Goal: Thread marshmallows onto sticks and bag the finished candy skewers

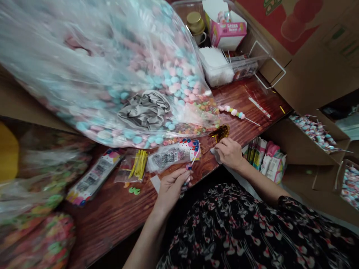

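I have the wrapped stick (189, 167) at the near edge of the table (120, 224), gripped between thumb and fingers of the left hand (173, 186), its white shaft (195, 158) projecting past the grip. The right hand (230, 152) is positioned with fingertips at the gold ties (222, 130); I cannot tell whether they pinch a strand. Farther out, I register a printed packet (171, 157), yellow ties (139, 164) beside it, a candy skewer (232, 111) and a large clear bag (106, 71) of pastel candies.

Small candy workshop; bulk sweets (179, 80); cardboard cartons (300, 76)
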Action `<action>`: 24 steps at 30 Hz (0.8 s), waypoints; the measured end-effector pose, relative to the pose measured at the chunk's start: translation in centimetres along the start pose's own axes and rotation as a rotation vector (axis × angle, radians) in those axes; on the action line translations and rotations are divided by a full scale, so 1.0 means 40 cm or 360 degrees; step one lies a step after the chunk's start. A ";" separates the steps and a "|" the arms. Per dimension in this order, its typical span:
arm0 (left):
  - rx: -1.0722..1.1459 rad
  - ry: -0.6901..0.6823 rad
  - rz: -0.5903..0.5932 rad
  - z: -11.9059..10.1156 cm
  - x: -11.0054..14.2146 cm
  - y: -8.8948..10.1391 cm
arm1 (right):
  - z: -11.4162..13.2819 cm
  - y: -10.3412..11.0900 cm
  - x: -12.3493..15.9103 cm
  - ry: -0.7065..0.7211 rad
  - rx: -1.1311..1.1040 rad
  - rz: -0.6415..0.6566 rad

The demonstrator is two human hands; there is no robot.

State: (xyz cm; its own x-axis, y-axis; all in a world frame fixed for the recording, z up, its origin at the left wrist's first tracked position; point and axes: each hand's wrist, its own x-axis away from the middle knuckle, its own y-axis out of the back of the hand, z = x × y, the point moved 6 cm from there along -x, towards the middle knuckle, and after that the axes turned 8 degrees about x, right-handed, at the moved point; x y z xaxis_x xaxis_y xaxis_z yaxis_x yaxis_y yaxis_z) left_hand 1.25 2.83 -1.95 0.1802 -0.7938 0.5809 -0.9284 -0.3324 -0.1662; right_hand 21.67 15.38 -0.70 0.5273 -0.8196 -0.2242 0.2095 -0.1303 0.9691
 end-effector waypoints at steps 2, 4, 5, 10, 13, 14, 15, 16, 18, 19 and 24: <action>0.0028 -0.0007 -0.0001 0.001 -0.002 -0.009 | 0.007 -0.017 -0.007 0.0020 0.0068 0.0055; 0.0035 -0.0025 0.0005 0.003 -0.001 -0.012 | 0.009 -0.022 -0.011 0.0048 0.0093 0.0084; 0.0030 -0.0044 0.0003 0.003 0.000 -0.011 | 0.009 -0.019 -0.011 0.0074 0.0059 0.0082; -0.0095 -0.0131 0.0016 0.000 -0.007 -0.014 | 0.045 0.071 -0.004 0.0319 -0.0701 -0.0134; -0.0154 -0.0191 0.0084 -0.016 -0.018 -0.044 | 0.100 0.129 -0.007 0.0441 -0.1168 -0.0290; -0.0161 -0.0222 0.0102 -0.025 -0.020 -0.055 | 0.123 0.136 -0.008 0.0482 -0.1237 -0.0314; -0.0164 -0.0257 0.0113 -0.035 -0.022 -0.065 | 0.147 0.136 -0.009 0.0535 -0.1258 -0.0318; -0.0167 -0.0297 0.0113 -0.045 -0.022 -0.071 | 0.169 0.130 -0.008 0.0590 -0.1242 -0.0304; -0.0179 -0.0368 0.0098 -0.061 -0.018 -0.075 | 0.201 0.104 -0.006 0.0650 -0.1158 -0.0249; -0.0183 -0.0387 0.0097 -0.066 -0.015 -0.073 | 0.208 0.087 -0.005 0.0648 -0.1130 -0.0219; -0.0168 -0.0379 0.0130 -0.055 0.002 -0.053 | 0.206 0.044 -0.005 0.0597 -0.1197 -0.0131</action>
State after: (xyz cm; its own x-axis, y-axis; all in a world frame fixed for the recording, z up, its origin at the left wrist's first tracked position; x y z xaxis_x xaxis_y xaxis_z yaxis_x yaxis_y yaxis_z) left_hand 2.52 4.61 0.18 0.1632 -0.9173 0.3633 -0.9695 -0.2173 -0.1133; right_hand 15.15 10.70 1.90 0.6970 -0.5666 -0.4395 0.6818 0.3336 0.6510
